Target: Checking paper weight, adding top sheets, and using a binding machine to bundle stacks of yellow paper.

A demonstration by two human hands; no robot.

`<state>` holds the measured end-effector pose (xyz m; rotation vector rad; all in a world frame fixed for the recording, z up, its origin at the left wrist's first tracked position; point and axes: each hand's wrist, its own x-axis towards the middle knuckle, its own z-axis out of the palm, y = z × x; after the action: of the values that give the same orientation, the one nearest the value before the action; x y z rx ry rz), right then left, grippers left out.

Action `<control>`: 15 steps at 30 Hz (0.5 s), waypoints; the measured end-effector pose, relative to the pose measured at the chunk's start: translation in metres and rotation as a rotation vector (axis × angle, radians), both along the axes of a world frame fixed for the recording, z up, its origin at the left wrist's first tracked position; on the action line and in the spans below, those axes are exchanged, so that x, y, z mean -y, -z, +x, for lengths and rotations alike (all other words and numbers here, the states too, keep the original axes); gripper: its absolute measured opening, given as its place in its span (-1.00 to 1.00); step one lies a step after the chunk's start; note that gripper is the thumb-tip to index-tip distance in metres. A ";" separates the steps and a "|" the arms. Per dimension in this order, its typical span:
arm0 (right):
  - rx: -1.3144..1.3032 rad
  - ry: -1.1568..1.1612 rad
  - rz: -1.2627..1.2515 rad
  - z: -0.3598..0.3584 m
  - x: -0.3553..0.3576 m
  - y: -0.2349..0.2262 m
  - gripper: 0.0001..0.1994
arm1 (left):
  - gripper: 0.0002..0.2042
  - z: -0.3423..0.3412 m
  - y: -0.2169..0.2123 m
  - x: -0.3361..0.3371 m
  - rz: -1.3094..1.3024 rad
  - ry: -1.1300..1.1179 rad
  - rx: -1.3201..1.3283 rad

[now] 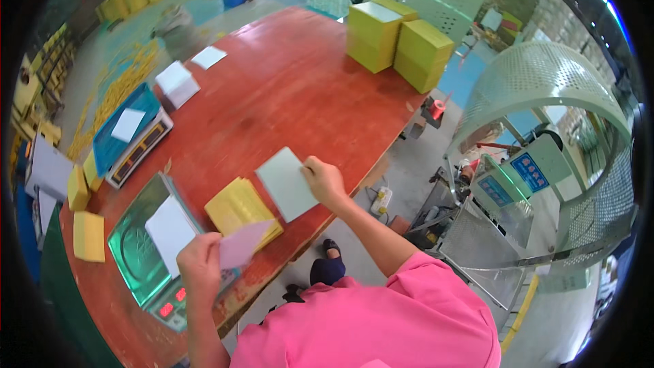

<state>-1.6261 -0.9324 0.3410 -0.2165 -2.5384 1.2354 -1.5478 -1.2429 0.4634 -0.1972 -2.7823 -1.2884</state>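
My left hand (199, 259) is closed on a thin pinkish sheet of paper (242, 245), which partly covers a stack of yellow paper (235, 206) on the table. At its right edge my right hand (323, 178) pinches a pale green-white sheet of paper (283, 184); whether this is one sheet or several I cannot tell. Beside the yellow stack, white paper (167, 228) lies on the green-looking metal pan (134, 259) of a digital scale (170, 303) with lit red digits. My left forearm passes in front of part of that scale.
The red table (286, 88) holds tall yellow paper stacks (424, 54) at its far right. A second scale (143, 143) with a blue tray, a white paper block (177, 84) and small yellow stacks (88, 235) line its left. A perforated metal drum machine (538, 88) stands at right.
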 end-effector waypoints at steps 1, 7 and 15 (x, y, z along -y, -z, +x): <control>0.041 0.061 0.056 0.005 -0.035 0.000 -0.87 | -0.83 -0.009 -0.004 -0.023 -0.081 0.161 -0.227; 0.126 0.273 0.260 0.006 -0.201 0.017 -0.86 | -0.86 -0.084 -0.042 -0.168 -0.226 0.488 -0.670; -0.027 0.296 0.061 -0.033 -0.300 0.022 -0.85 | -0.83 -0.225 -0.093 -0.439 0.908 0.535 0.453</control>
<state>-1.6596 -0.6321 0.3190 -0.5359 -2.4079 1.0376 -1.7725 -0.8041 0.5565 -0.6683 -2.1395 -2.8596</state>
